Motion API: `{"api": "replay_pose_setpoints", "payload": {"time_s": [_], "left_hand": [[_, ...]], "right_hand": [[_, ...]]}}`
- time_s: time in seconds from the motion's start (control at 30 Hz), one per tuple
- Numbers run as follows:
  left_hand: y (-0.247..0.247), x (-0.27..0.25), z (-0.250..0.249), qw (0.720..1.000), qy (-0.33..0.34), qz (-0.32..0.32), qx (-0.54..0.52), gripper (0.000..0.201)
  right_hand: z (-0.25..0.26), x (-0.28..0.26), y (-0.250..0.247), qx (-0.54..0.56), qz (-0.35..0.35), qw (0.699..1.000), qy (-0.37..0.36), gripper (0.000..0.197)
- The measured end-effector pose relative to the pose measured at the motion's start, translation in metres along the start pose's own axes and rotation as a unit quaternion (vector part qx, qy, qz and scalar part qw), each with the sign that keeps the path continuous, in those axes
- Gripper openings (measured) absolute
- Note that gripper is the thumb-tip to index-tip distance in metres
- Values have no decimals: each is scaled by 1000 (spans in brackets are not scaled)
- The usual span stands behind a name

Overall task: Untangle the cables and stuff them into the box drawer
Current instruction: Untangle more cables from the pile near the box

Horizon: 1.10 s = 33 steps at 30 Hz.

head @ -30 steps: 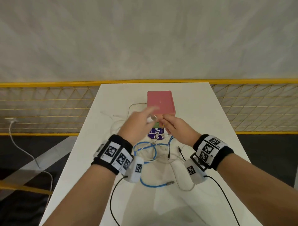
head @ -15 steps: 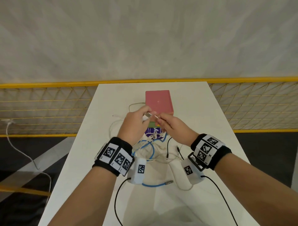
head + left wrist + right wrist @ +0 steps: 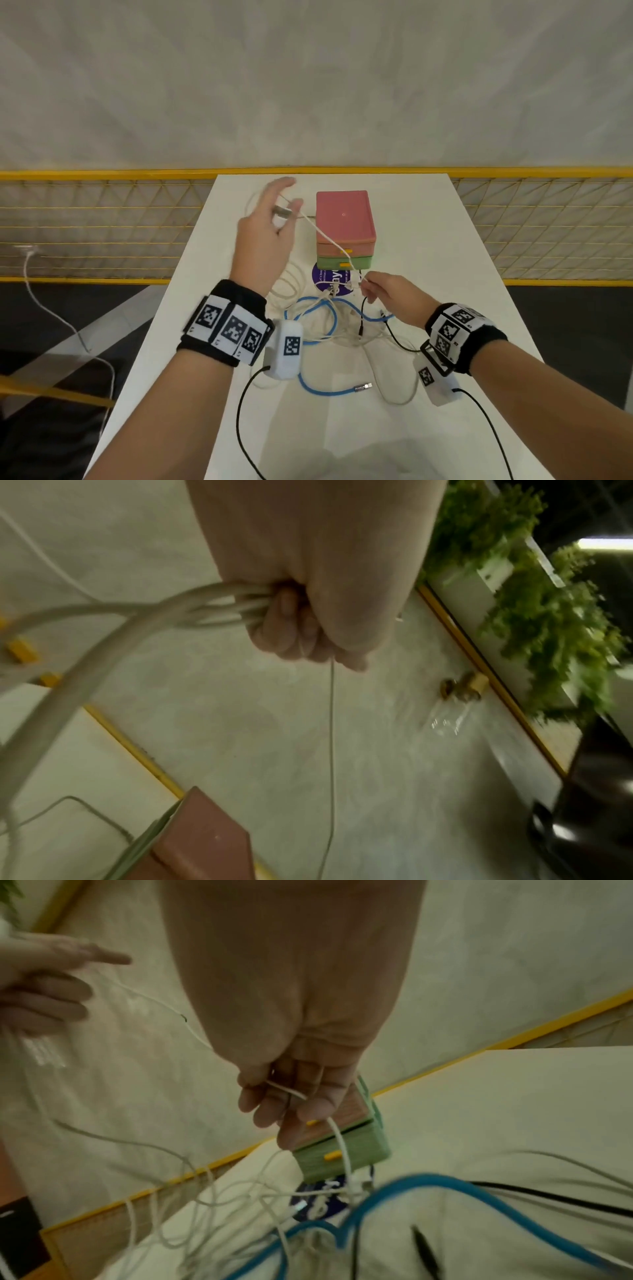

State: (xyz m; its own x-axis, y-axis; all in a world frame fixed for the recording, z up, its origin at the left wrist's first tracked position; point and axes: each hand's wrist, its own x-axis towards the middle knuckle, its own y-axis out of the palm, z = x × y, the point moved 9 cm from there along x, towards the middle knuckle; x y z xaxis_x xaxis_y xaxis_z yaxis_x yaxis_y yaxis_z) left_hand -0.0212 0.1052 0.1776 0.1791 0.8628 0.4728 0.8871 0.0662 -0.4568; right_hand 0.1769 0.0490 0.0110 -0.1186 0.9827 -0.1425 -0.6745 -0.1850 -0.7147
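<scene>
- A person's left hand (image 3: 266, 240), raised above the table's (image 3: 428, 240) left edge near its far end, grips a white cable (image 3: 322, 233); in the left wrist view the curled fingers (image 3: 291, 631) clench several thick white loops, while the head view blurs the hand and shows the index finger extended.
- From that hand the white cable runs taut, down across the front of the box drawer (image 3: 344, 228), to the right hand (image 3: 394, 294).
- The right hand, low over the table just in front of the box, pinches the white cable between thumb and fingertips; in the right wrist view its other fingers (image 3: 270, 1107) hang loosely curled.
- The box, pink on top with a green drawer beneath and yellow handles, sits toward the table's far edge, both drawers shut; the right hand partly covers it in the right wrist view.
- A tangle of cables lies at the table's centre: a blue cable (image 3: 329, 389) loops out to a metal plug nearer the near edge, and a black cable (image 3: 363, 315) dangles below the right hand.
- A purple sticker (image 3: 329, 281) in front of the box is half covered by cables, its lettering unreadable.
- Which white strands belong to which cable cannot be told.
</scene>
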Motion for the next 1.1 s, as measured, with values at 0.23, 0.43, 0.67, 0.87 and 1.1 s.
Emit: {"api": "replay_pose_setpoints", "payload": {"time_s": [0.23, 0.43, 0.67, 0.87, 1.1], "left_hand": [[82, -43, 27, 944, 4, 295, 151, 22], [41, -26, 51, 965, -20, 211, 155, 29], [-12, -17, 63, 990, -100, 45, 87, 34], [-8, -31, 80, 988, -123, 65, 71, 34], [17, -50, 103, 977, -160, 123, 68, 25]], "right_hand": [[65, 7, -13, -12, -30, 990, -137, 22], [23, 15, 9, -137, 64, 988, -39, 26], [98, 65, -37, 13, -41, 997, -64, 67], [87, 91, 13, -107, 20, 994, -5, 37], [38, 75, 107, -162, 196, 962, 94, 32]]}}
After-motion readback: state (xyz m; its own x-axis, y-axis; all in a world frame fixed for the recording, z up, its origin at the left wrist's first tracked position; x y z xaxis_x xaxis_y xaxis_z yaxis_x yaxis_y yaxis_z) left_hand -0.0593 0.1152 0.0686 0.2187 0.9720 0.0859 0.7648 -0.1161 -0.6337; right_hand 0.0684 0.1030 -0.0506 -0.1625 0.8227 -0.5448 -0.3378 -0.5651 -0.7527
